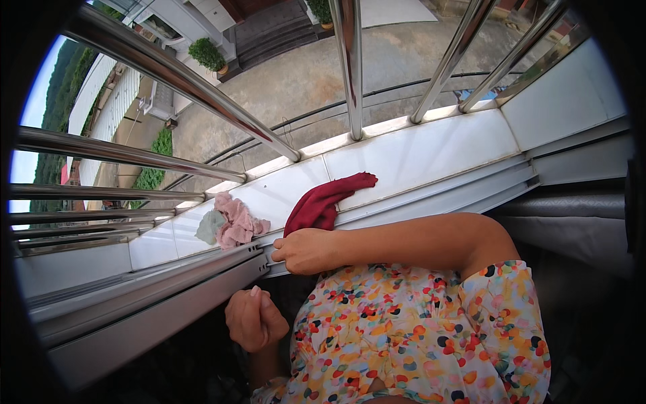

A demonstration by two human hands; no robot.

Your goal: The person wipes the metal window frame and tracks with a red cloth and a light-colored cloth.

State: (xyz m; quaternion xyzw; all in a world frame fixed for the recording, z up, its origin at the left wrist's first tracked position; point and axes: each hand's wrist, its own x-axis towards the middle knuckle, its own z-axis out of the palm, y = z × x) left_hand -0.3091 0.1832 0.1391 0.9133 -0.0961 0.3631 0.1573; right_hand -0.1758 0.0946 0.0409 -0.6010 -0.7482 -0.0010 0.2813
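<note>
My right hand (309, 251) is curled over the aluminium sliding-window track (434, 194), beside the end of the window sash. A dark red cloth (318, 204) runs out from under this hand, its loose end lying on the white tiled sill (404, 146). The part of the cloth within the grip is hidden by my knuckles. Lower down, my left hand (256, 319) is held in front of my body, fingers folded in, with nothing visible in it. Left of the red cloth, a crumpled pink rag (237, 219) rests on the sill with a grey-green rag (211, 227) against it.
Stainless steel bars (353, 76) rise along the sill's outer edge. The window sash (166, 303) covers the left stretch of track. At right stands a tiled side wall (565, 96). Beyond the bars lies a concrete yard (308, 76) with black cables (313, 112) and a potted shrub (207, 54).
</note>
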